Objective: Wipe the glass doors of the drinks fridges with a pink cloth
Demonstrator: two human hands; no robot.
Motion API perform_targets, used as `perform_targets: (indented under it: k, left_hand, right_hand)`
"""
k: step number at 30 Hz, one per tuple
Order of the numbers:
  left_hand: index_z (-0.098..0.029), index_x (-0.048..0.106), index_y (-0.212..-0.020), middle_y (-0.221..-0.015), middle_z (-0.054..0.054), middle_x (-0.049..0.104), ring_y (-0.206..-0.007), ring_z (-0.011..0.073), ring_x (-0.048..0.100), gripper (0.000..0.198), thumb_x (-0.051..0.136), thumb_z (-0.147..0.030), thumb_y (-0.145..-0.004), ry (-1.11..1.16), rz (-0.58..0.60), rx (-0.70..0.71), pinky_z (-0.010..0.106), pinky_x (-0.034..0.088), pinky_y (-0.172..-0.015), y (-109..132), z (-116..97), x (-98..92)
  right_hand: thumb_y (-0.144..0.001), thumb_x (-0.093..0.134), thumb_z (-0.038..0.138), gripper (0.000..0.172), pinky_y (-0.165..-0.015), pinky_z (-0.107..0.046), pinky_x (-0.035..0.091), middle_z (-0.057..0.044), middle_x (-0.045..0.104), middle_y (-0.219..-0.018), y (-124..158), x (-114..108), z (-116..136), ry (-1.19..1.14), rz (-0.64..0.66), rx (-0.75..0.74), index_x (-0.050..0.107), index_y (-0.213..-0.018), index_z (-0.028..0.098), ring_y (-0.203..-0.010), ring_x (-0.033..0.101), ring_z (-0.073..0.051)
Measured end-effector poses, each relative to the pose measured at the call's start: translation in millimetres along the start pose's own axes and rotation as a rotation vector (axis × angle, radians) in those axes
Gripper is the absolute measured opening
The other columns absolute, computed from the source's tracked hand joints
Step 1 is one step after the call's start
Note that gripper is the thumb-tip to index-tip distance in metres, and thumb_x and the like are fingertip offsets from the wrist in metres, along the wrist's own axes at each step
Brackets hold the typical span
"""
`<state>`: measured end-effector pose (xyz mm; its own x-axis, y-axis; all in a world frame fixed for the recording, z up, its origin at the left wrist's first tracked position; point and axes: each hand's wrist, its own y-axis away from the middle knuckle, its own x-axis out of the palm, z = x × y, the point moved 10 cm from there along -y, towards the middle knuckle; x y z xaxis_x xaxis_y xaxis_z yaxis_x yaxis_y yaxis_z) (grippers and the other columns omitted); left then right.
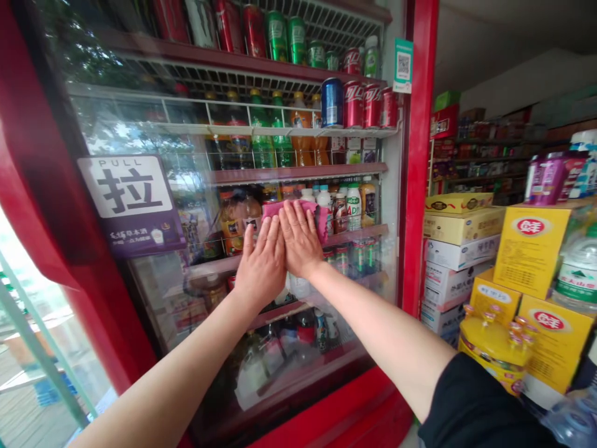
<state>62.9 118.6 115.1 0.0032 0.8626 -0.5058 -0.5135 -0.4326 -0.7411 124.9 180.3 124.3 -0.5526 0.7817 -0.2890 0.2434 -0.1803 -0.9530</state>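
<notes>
A pink cloth (271,210) lies against the glass door (186,311) of a red-framed drinks fridge. My right hand (299,242) is flat over the cloth with fingers stretched out, pressing it to the glass. Beside it, my left hand (262,261) is also flat with fingers extended, its fingertips at the cloth's lower left edge. The two hands touch along their inner sides. Part of the cloth is hidden beneath the fingers. Behind the glass, shelves hold cans and bottles.
A pull sign (135,202) is stuck on the door's left, near the red door frame (51,205). A QR-code sticker (403,65) is at the upper right. Yellow cartons (529,249), stacked boxes (459,255) and a yellow bottle pack (494,348) stand to the right.
</notes>
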Motion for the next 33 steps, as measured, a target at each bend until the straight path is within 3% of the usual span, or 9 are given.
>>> perform_targets:
  k: [4,7,9,12,15,19,24,29,33]
  left_hand:
    - [-0.004,0.016,-0.176,-0.180,0.027,0.028,-0.171,0.0420,0.022,0.090,0.053,-0.030,-0.099,-0.024,-0.045,-0.102,0.067,0.004,-0.140,42.4,34.6,-24.0]
    - [-0.008,0.011,-0.178,-0.181,0.028,0.026,-0.170,0.0459,0.025,0.091,0.052,-0.036,-0.101,-0.037,-0.043,-0.178,0.071,0.005,-0.138,68.9,55.0,-35.7]
    - [-0.011,0.006,-0.178,-0.182,0.027,0.025,-0.170,0.0466,0.025,0.091,0.048,-0.039,-0.103,-0.046,-0.044,-0.203,0.073,0.005,-0.137,77.5,61.1,-38.1]
    - [-0.016,0.001,-0.179,-0.183,0.025,0.022,-0.170,0.0479,0.022,0.094,0.049,-0.044,-0.103,-0.025,-0.061,-0.223,0.074,0.007,-0.137,74.6,59.9,-34.2]
    - [-0.015,0.000,-0.179,-0.184,0.025,0.017,-0.171,0.0485,0.018,0.097,0.052,-0.043,-0.101,0.016,-0.083,-0.236,0.074,0.007,-0.137,58.1,49.6,-25.7]
    - [-0.015,0.002,-0.179,-0.185,0.022,0.015,-0.173,0.0444,0.015,0.099,0.056,-0.042,-0.100,0.064,-0.094,-0.200,0.070,0.004,-0.139,24.5,25.4,-11.5]
    - [-0.008,0.018,-0.177,-0.184,0.021,0.019,-0.173,0.0427,0.015,0.104,0.064,-0.046,-0.092,0.152,-0.071,-0.139,0.065,0.000,-0.140,-26.5,-14.5,14.7]
    - [-0.004,0.028,-0.174,-0.183,0.020,0.023,-0.173,0.0395,0.019,0.093,0.059,-0.044,-0.096,0.159,-0.059,-0.036,0.064,0.002,-0.140,-74.3,-64.3,29.9]
    - [-0.007,0.032,-0.173,-0.183,0.018,0.026,-0.173,0.0372,0.018,0.083,0.052,-0.044,-0.101,0.160,-0.078,0.006,0.064,0.006,-0.140,-82.8,-79.6,23.4]
  right_hand:
    - [-0.116,0.035,0.025,0.059,-0.145,-0.055,0.008,-0.009,0.025,-0.185,-15.1,8.8,65.0,-0.019,0.042,-0.172,0.035,-0.173,0.011,-0.175,0.010,-0.027]
    - [-0.115,0.037,0.024,0.060,-0.146,-0.053,0.008,-0.009,0.023,-0.185,-24.2,13.6,103.5,-0.012,0.107,-0.296,0.035,-0.173,0.010,-0.175,0.014,-0.026]
    - [-0.114,0.037,0.026,0.062,-0.146,-0.052,0.007,-0.010,0.020,-0.186,-27.5,15.7,116.5,0.014,0.149,-0.352,0.032,-0.174,0.009,-0.175,0.013,-0.026]
    - [-0.114,0.036,0.029,0.065,-0.146,-0.052,0.006,-0.009,0.018,-0.186,-29.1,15.5,116.0,0.054,0.175,-0.395,0.029,-0.175,0.008,-0.175,0.011,-0.027]
    - [-0.114,0.036,0.028,0.064,-0.147,-0.051,0.004,-0.009,0.017,-0.187,-29.9,11.2,95.4,0.077,0.165,-0.376,0.029,-0.175,0.009,-0.175,0.009,-0.026]
    - [-0.115,0.033,0.029,0.063,-0.146,-0.052,0.002,-0.009,0.019,-0.187,-29.4,0.8,48.3,0.093,0.139,-0.315,0.028,-0.175,0.009,-0.175,0.008,-0.025]
    - [-0.114,0.038,0.032,0.063,-0.145,-0.054,0.003,-0.010,0.027,-0.185,-21.7,-17.6,-32.7,0.081,0.082,-0.264,0.032,-0.174,0.012,-0.175,0.008,-0.025]
    - [-0.113,0.044,0.042,0.067,-0.145,-0.056,0.004,-0.007,0.028,-0.185,-5.3,-33.8,-114.5,0.100,0.061,-0.175,0.033,-0.174,0.018,-0.176,0.008,-0.025]
    - [-0.112,0.047,0.043,0.073,-0.144,-0.058,0.005,-0.009,0.023,-0.186,5.7,-37.2,-133.7,0.120,0.034,-0.015,0.025,-0.177,0.017,-0.176,0.003,-0.026]
